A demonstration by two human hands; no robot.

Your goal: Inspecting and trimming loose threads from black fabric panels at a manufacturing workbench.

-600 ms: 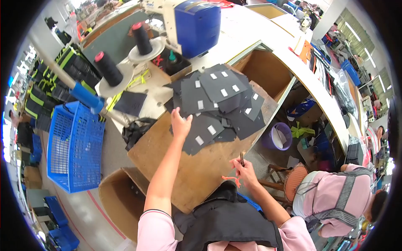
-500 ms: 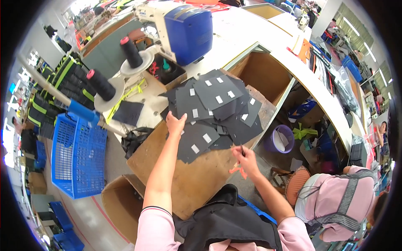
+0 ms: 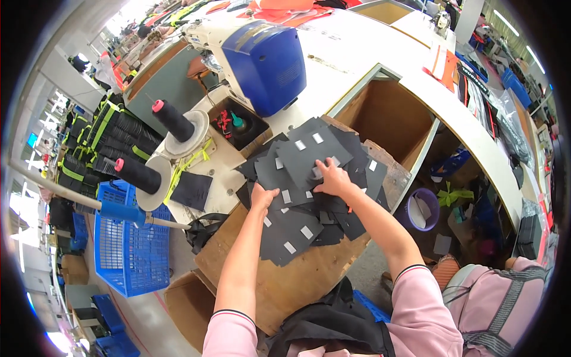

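A loose pile of black fabric pieces (image 3: 291, 235) with small white rectangular patches lies on a brown board. At the pile's left edge, my left hand (image 3: 263, 197) is closed, its thumb over a black piece and its other fingers partly hidden. Over the middle, my right hand (image 3: 333, 178) has its fingers bent on the top black piece (image 3: 306, 149), with the thumb near that piece's lower edge. A small orange bit (image 3: 350, 209) shows below my right wrist. Whether the palm also holds a tool is hidden.
Beyond the pile stands a blue-and-white sewing machine (image 3: 262, 65), beside black thread cones (image 3: 140, 175) and a box (image 3: 253, 143) holding a green-capped bottle. A blue basket (image 3: 132, 250) stands left. An open wooden compartment (image 3: 386, 113) and a purple bin (image 3: 421, 208) are right; another person (image 3: 499, 303) sits nearby.
My right hand has moved from the board's right side up and left onto the pile. The dark thin tool seen in it before is hidden now. My left hand stays at the pile's left edge.
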